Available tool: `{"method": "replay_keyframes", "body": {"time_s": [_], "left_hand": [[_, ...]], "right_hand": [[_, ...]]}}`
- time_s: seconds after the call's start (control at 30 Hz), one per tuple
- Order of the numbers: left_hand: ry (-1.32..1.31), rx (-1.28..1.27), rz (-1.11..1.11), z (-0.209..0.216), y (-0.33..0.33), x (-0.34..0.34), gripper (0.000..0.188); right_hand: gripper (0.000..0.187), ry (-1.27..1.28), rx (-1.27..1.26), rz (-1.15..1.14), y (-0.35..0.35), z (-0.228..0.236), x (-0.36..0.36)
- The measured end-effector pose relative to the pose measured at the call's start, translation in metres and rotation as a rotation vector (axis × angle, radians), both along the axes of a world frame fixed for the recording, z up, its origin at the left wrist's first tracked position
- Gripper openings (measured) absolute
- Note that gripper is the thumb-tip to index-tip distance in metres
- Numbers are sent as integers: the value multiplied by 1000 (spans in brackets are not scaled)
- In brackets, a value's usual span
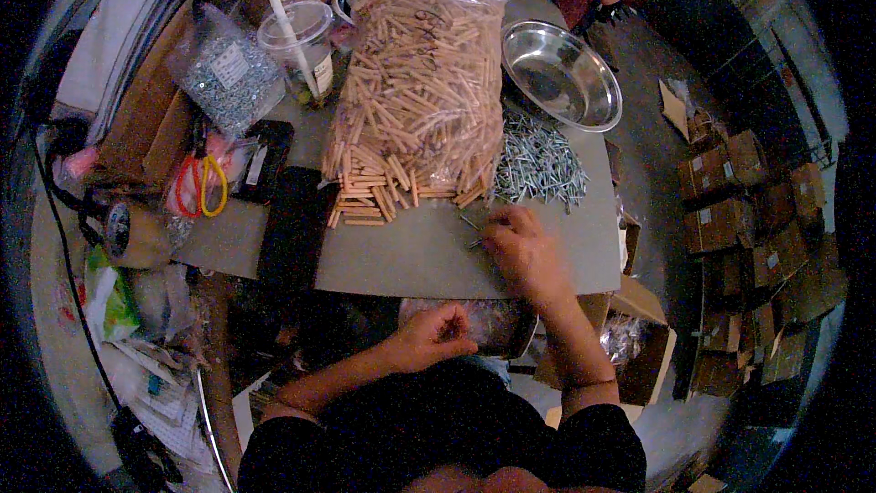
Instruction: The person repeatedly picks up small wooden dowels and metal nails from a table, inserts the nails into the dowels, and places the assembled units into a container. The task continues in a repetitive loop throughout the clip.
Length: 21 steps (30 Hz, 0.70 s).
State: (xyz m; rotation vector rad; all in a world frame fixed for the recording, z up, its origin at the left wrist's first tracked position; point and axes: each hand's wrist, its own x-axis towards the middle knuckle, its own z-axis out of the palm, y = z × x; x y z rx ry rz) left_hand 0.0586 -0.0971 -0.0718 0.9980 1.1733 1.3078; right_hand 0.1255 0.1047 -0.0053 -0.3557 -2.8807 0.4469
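My right hand (517, 246) is over the table, its bent fingers closed and pointing left. Slim metal screws (469, 219) show at its fingertips. Just beyond it lies a loose pile of silvery screws (540, 164). My left hand (436, 336) hovers before the table's front edge, over my lap, with its fingers curled in; whatever may be inside is hidden. A large clear plastic bag (420, 82) full of short wooden dowels lies in the middle of the table. Several loose wooden dowels (365, 201) spread out at the bag's near end.
A shiny steel bowl (561, 73) stands beyond the screws. On the left are a lidded plastic cup (301, 46) with a straw, a bag of small metal parts (228, 73), scissors (203, 184) and a tape roll (132, 230). Cardboard boxes (730, 219) are stacked at right.
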Motion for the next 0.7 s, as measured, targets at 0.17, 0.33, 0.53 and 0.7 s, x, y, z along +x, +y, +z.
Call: {"method": "replay_keyframes", "body": {"time_s": [0.17, 0.33, 0.53, 0.7], "left_hand": [[46, 21, -9, -1, 5, 6, 27], [-15, -52, -9, -3, 1, 5, 28], [23, -42, -31, -3, 6, 9, 28], [-2, -26, -13, -8, 9, 12, 28]], "right_hand": [[15, 106, 49, -35, -21, -18, -13], [24, 97, 3, -322, -8, -29, -10], [24, 32, 29, -325, 21, -18, -8], [19, -14, -59, -299, 18, -11, -2]]}}
